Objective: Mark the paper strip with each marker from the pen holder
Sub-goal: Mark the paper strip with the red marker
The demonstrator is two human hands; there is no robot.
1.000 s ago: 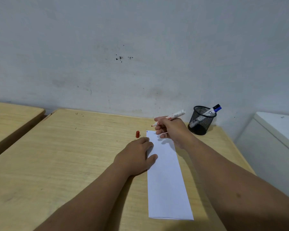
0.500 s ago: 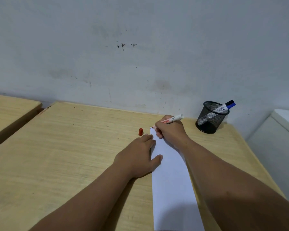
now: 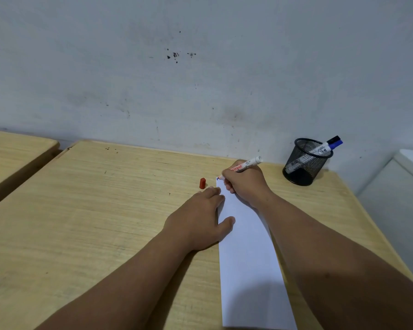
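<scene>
Red marker [image 3: 244, 166], gripped in right hand [image 3: 244, 184], now lowered from mid-air, tip at far corner of strip [image 3: 248, 253] pinned by flat left hand [image 3: 200, 222]; marking apparently begun, blue marker [image 3: 324, 148] waiting in holder [image 3: 303, 167].

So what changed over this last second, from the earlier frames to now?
The right hand brought the red marker down from above the paper strip until its tip reached the far left corner. The left hand stayed flat on the strip's edge; the red cap and pen holder stayed put.
</scene>
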